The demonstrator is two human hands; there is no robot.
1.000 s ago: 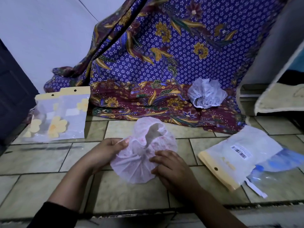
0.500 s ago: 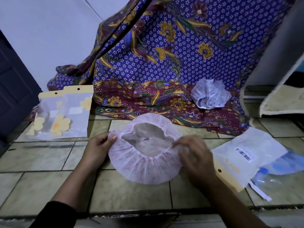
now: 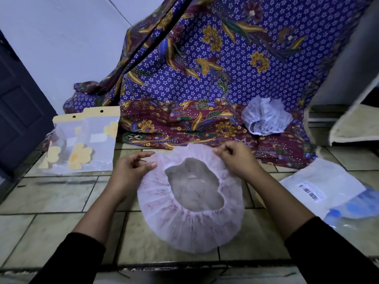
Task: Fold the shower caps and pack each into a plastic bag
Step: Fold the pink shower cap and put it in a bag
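Note:
A pale pink shower cap lies spread open on the tiled floor, its elastic opening facing up. My left hand pinches its far left rim between thumb and fingers. My right hand pinches the far right rim. A second, white crumpled shower cap sits on the patterned cloth behind. Plastic bags with yellow flowers lie at the left. A white plastic bag with a barcode label lies at the right.
A purple and maroon batik cloth drapes down the back and onto the floor. A dark door stands at the left. A bluish clear packet lies at the right edge, and a pale cushion-like slab leans beyond it.
The bunched pink cap has been opened out and laid flat and wide. Both hands slid from its sides to the far rim, and the view has tilted down closer.

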